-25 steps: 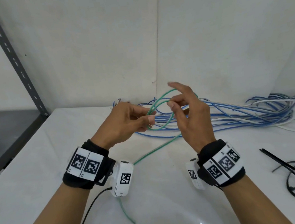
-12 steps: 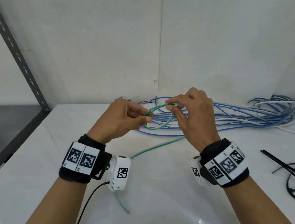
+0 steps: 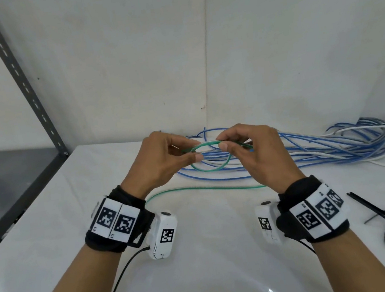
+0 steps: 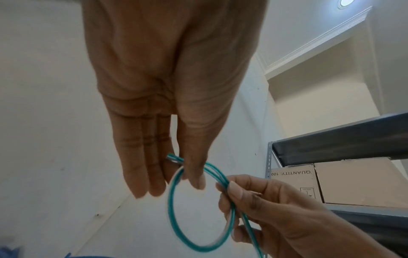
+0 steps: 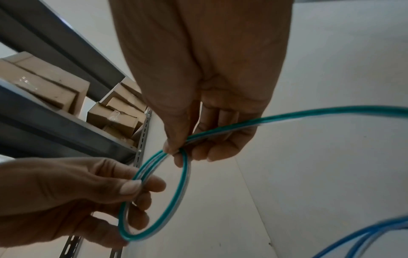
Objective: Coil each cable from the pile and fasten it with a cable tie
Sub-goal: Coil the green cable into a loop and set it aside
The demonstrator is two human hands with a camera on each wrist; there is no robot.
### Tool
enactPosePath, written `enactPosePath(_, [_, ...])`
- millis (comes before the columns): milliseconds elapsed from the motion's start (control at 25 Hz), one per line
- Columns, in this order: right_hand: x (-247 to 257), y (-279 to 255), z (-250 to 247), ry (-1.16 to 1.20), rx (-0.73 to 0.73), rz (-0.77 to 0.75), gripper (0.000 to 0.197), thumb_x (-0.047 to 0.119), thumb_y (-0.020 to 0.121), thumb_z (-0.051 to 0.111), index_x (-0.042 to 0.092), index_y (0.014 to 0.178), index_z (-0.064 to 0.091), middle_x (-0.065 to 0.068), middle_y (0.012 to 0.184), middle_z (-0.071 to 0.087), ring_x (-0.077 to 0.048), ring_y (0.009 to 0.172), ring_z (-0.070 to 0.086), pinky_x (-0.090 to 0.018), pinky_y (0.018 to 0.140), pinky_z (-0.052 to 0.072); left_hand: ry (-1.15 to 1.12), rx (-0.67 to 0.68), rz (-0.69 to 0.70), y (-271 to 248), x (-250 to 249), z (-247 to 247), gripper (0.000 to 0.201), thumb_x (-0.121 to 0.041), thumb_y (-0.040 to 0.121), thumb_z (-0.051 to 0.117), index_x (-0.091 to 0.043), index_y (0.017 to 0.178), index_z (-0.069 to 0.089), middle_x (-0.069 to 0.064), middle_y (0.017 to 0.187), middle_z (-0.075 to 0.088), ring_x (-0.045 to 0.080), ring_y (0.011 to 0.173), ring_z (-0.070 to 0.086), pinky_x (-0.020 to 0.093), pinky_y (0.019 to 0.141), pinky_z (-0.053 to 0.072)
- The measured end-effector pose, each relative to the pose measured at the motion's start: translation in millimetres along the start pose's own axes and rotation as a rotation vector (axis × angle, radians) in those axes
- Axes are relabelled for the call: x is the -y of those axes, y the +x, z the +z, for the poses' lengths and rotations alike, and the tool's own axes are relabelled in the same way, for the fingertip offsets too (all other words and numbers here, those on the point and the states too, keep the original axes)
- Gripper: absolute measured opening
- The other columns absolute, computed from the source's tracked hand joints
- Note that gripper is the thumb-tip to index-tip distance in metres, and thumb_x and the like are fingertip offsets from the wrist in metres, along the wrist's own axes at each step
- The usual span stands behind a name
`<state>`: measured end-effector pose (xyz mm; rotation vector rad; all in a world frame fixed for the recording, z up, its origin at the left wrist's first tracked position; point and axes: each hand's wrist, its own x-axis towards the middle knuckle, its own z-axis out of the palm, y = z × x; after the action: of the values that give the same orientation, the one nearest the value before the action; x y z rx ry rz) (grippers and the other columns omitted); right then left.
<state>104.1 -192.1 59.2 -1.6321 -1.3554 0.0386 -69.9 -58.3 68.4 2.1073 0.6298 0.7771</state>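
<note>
Above white table [image 3: 51,240], both hands pinch green cable [image 3: 210,168] loop; box [image 4: 293,185] label reads, seemingly, "QUANTITY: 100".

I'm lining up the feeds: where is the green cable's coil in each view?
Head: green coil centre, between both hands, above the table.
Left wrist: lower centre, below the left hand.
Right wrist: lower left of centre, below the right hand.
Shared landmark: the right thumb pinching the coil.
</note>
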Motion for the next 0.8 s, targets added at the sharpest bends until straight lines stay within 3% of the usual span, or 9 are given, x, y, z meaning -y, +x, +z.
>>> enactPosePath(80, [0, 1, -4, 0.005, -0.003, 0.021, 0.006, 0.019, 0.092, 0.072, 0.025, 0.092, 0.076, 0.016, 0.08, 0.071, 0.001, 0.076, 0.059, -0.007, 0.065, 0.041, -0.006, -0.089, 0.072, 0, -1, 3, 0.026, -0.018, 0.075, 0.09, -0.02, 0.1, 0.082, -0.012, 0.089, 0.076, -0.002, 0.08, 0.07, 0.008, 0.071, 0.049])
enactPosePath(160, [1, 1, -6, 0.016, -0.019, 0.025, 0.007, 0.02, 0.092, 0.073, 0.026, 0.091, 0.075, 0.017, 0.078, 0.071, 0.001, 0.074, 0.059, -0.009, 0.063, 0.041, -0.023, -0.13, 0.118, 0, -3, 6, 0.021, -0.017, 0.075, 0.09, -0.023, 0.093, 0.081, -0.011, 0.083, 0.075, -0.001, 0.077, 0.069, 0.009, 0.068, 0.048])
enactPosePath(280, [2, 2, -6, 0.089, -0.079, 0.036, 0.007, 0.02, 0.091, 0.074, 0.026, 0.09, 0.076, 0.013, 0.076, 0.072, -0.002, 0.074, 0.061, -0.014, 0.062, 0.044, -0.095, -0.052, 0.024, -2, -5, 7, 0.02, -0.017, 0.074, 0.09, -0.027, 0.087, 0.079, -0.008, 0.073, 0.077, 0.001, 0.069, 0.07, 0.012, 0.071, 0.052])
enactPosePath(520, [6, 2, -2, 0.229, -0.109, 0.066, 0.009, 0.019, 0.092, 0.073, 0.023, 0.1, 0.074, 0.006, 0.081, 0.076, -0.006, 0.082, 0.069, -0.019, 0.067, 0.047, -0.348, 0.104, -0.143, -5, -8, 7, 0.025, -0.008, 0.081, 0.083, -0.008, 0.105, 0.077, 0.013, 0.087, 0.079, 0.018, 0.081, 0.075, 0.03, 0.077, 0.061])
enactPosePath(680, [5, 2, -8, 0.32, -0.081, 0.043, 0.008, 0.017, 0.094, 0.071, 0.013, 0.098, 0.076, 0.001, 0.082, 0.077, -0.009, 0.08, 0.071, -0.022, 0.071, 0.053, -0.429, 0.157, -0.145, -6, -9, 3, 0.018, -0.004, 0.086, 0.077, -0.008, 0.103, 0.078, 0.017, 0.092, 0.077, 0.018, 0.082, 0.074, 0.027, 0.074, 0.059])
enactPosePath(800, [5, 2, -6, 0.323, -0.106, 0.045, 0.004, 0.015, 0.092, 0.074, 0.014, 0.093, 0.078, 0.002, 0.083, 0.078, -0.011, 0.081, 0.074, -0.026, 0.076, 0.056, -0.404, 0.171, -0.147, -7, -11, 5, 0.013, -0.003, 0.084, 0.078, -0.007, 0.097, 0.078, 0.018, 0.093, 0.077, 0.018, 0.081, 0.073, 0.028, 0.077, 0.06])
